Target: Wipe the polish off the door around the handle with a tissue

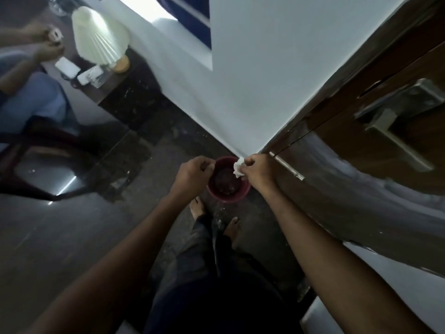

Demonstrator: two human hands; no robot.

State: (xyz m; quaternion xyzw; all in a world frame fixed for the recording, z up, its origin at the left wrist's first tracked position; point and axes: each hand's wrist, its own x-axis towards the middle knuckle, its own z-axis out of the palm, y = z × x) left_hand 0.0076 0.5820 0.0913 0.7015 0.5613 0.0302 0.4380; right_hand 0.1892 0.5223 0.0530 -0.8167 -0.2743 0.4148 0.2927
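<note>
Tissue (238, 168) is a white crumpled wad pinched in my right hand (257, 168), which sits low by the bottom edge of the brown door (375, 150), right over a maroon bucket (228, 180) on the dark floor (60, 237). My left hand (192, 175) is curled into a loose fist at the bucket's left rim; can't tell if it grips anything. The metal door handle (397, 112) is up on the right, well apart from both hands. Far left there's a cream pleated lamp (100, 36) on a dark side table (127, 92).
</note>
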